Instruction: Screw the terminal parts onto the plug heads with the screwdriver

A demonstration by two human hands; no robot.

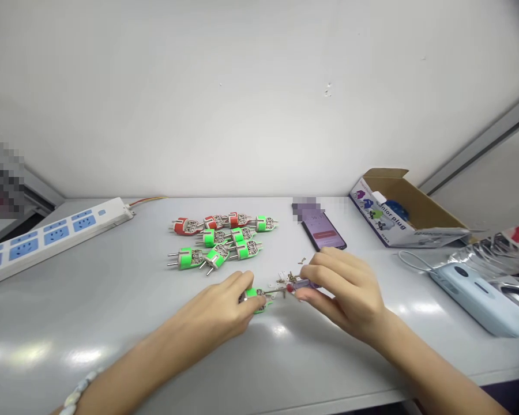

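Note:
My left hand (pixel 229 305) grips a green plug (pixel 259 301) low over the grey table, its fingers wrapped round the near end. In my right hand (pixel 341 288) is a screwdriver (pixel 301 284) with a clear purplish handle and a red collar, pinched between thumb and fingers. Its metal shaft points left, and the tip reaches the plug beside my left thumb. Small brass screws (pixel 292 277) and white pieces lie just behind the screwdriver. Several open plugs, red (pixel 185 226) and green (pixel 191 257), are laid out in rows farther back.
At the left lies a white power strip (pixel 56 233) with blue sockets. A phone (pixel 322 227) rests behind my right hand. On the right are an open cardboard box (pixel 387 222), a light blue device (pixel 480 297) with a cord loop, and clear plastic wrap (pixel 484 253).

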